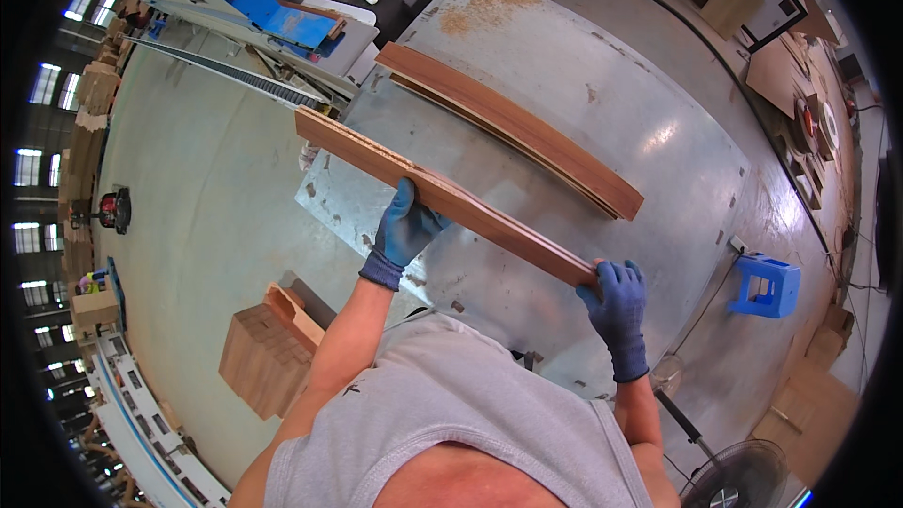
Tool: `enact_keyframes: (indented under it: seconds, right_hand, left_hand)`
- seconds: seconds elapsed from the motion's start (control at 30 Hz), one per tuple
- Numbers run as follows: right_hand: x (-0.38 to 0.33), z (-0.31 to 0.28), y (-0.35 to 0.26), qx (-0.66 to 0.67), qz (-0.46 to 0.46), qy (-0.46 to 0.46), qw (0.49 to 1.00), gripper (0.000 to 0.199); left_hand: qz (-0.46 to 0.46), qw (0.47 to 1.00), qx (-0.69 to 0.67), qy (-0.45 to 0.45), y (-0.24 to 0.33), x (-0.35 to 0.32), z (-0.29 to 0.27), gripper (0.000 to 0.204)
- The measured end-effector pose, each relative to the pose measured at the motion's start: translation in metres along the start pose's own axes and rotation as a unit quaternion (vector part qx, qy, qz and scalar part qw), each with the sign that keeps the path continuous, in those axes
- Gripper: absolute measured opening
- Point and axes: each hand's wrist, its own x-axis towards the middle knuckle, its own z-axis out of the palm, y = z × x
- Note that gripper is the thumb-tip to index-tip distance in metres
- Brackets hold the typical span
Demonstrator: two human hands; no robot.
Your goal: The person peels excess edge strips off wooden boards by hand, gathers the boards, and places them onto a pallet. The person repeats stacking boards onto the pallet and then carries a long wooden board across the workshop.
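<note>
A long brown wooden board [442,194] is held above a grey metal table [602,122]. My left hand [406,229], in a blue glove, grips the board near its middle from below. My right hand [616,293], also in a blue glove, holds the board's near end. A stack of similar brown boards [513,128] lies flat on the table just beyond the held one.
A machine with blue parts [273,9] stands at the table's far end. A stack of wooden blocks [266,356] sits on the floor at my left, a blue plastic stool [769,286] at my right, and a floor fan [738,475] by my right elbow.
</note>
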Motion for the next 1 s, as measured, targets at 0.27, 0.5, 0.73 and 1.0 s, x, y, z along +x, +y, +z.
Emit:
enact_keyframes:
  seconds: [0.27, 0.5, 0.73, 1.0]
  right_hand:
    - [0.080, 0.019, -0.095, 0.359, -0.017, 0.039, 0.932, 0.037]
    - [0.084, 0.034, -0.134, 0.484, 0.059, 0.064, 0.871, 0.014]
    - [0.083, 0.036, -0.147, 0.587, 0.168, 0.059, 0.789, 0.012]
    - [0.080, 0.057, -0.189, 0.635, 0.182, 0.107, 0.743, 0.010]
  left_hand:
    - [0.011, 0.990, 0.131, -0.041, -0.019, -0.014, 0.023, 0.056]
    - [0.016, 0.982, 0.177, -0.066, -0.002, -0.028, 0.023, 0.056]
    - [0.036, 0.994, 0.091, -0.050, -0.001, -0.028, 0.025, 0.060]
    - [0.121, 0.972, 0.128, 0.155, -0.002, -0.007, 0.061, 0.070]
